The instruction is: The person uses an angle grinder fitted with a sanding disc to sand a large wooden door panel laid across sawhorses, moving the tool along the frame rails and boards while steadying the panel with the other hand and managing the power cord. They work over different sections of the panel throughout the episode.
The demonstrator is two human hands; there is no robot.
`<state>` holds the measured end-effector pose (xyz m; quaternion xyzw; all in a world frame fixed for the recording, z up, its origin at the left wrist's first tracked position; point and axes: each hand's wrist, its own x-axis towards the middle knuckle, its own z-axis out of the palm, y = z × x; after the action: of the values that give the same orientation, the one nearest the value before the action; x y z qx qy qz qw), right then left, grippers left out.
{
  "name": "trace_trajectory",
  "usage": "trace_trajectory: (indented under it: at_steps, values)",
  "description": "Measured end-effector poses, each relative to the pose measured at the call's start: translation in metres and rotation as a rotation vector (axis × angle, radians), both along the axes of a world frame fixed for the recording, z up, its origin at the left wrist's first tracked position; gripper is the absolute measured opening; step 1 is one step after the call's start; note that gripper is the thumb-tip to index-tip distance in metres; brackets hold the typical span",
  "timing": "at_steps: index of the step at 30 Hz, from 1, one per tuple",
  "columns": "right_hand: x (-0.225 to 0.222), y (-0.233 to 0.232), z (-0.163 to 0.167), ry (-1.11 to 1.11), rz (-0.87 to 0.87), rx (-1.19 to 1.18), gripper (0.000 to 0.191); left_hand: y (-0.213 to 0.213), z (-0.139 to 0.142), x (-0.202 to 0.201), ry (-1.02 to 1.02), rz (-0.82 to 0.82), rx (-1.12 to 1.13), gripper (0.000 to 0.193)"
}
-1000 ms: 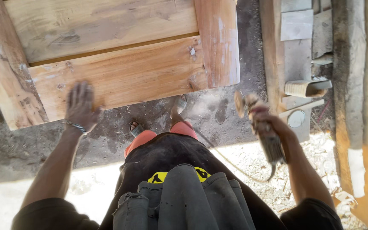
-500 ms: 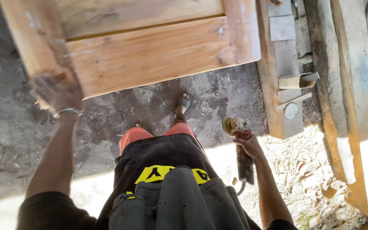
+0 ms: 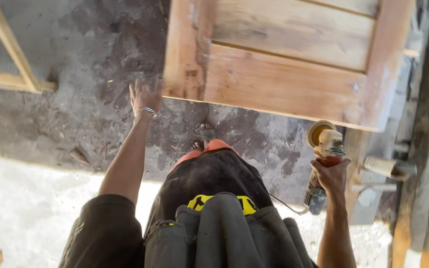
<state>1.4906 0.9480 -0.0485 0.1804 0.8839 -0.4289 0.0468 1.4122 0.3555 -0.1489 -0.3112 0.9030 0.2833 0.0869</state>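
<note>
Left hand (image 3: 145,99): open, fingers spread, at the lower left corner of the wooden panel (image 3: 284,64), upper centre of frame; whether it touches is unclear. Right hand (image 3: 331,176): closed around a grinder (image 3: 323,149), lower right, disc end just below the panel's bottom edge. Cord (image 3: 286,207): trails left from the grinder. Foot (image 3: 203,134): centre, on dusty floor (image 3: 75,114). Timber frame (image 3: 11,59): upper left.

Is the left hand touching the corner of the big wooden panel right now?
Cannot tell. In the head view the left hand is raised by the wooden panel, fingertips overlapping its lower left corner, but motion blur hides any contact or gap.
</note>
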Motion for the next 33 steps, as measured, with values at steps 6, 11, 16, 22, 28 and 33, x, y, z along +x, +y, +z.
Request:
trace_trajectory:
  at_steps: [6,11,16,22,28,33]
  values:
    - [-0.065,-0.051,-0.026,-0.157,0.09,0.054,0.046,-0.075,-0.059,0.153,-0.119,0.319,0.259,0.056]
    - [-0.084,-0.133,-0.022,-0.186,0.004,0.079,0.075,-0.047,-0.075,0.291,-0.625,0.628,0.685,0.062]
    - [-0.067,-0.258,-0.024,-0.34,-0.197,0.188,0.085,-0.12,-0.082,0.275,-0.717,0.267,0.74,0.049]
    - [-0.08,-0.421,-0.052,-0.134,-0.198,0.216,0.11,-0.361,-0.073,0.139,-0.605,-0.112,0.408,0.04]
    - [-0.103,-0.499,-0.055,-0.314,-0.358,0.228,0.099,-0.523,-0.05,-0.068,-0.262,-0.614,-0.16,0.042]
    - [-0.134,-0.541,-0.059,-0.233,-0.432,0.271,0.094,-0.441,-0.067,-0.213,0.316,-0.59,0.28,0.03]
